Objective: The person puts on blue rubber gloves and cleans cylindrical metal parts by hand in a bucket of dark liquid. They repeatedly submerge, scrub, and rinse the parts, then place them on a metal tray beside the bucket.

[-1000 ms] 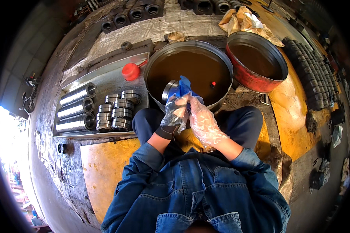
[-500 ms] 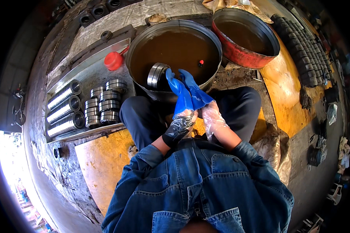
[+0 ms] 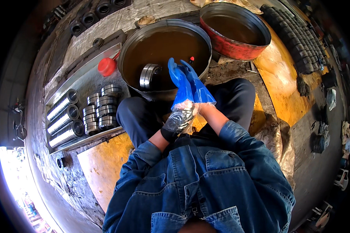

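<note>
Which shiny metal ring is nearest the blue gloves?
The shiny ring inside the large grey tub; the other shiny rings sit in the metal tray, farther left.

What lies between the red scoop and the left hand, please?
The head view shows the tub's rim, then a metal ring, between the red scoop and left hand.

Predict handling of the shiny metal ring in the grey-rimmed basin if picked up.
Probably heavy for its size: the metal ring looks thick-walled. Likely slippery: smooth surface, brown liquid around it. Might roll: round, apparently resting on its curved side.
</note>
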Demonstrator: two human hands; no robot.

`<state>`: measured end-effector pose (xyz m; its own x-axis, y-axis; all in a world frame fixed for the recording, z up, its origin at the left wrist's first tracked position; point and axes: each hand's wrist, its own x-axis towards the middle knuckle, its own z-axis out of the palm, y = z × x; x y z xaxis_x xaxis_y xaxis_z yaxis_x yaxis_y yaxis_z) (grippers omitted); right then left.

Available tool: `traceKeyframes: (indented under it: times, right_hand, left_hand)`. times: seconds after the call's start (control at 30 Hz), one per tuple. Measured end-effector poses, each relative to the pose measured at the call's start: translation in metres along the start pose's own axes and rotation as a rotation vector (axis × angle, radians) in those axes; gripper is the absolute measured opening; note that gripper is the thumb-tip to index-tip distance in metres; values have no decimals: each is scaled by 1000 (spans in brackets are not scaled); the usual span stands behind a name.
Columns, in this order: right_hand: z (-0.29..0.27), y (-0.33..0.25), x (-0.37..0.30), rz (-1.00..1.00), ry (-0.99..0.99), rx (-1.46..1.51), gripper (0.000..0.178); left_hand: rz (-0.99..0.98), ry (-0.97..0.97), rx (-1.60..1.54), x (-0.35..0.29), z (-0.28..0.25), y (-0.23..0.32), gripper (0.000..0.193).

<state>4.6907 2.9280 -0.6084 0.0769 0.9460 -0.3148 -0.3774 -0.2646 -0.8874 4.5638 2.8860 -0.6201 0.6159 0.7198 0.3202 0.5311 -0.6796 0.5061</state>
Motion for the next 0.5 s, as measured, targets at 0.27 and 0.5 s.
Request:
traceKeyframes:
  times: [0.27, 0.5]
  right_hand:
    - [7, -24, 40, -91, -208, 165, 47]
    - [3, -43, 70, -128, -350, 265, 53]
  left_hand:
    - [-178, 166, -301, 59, -24, -14, 15]
    - [401, 332, 237, 71, -54, -3, 42]
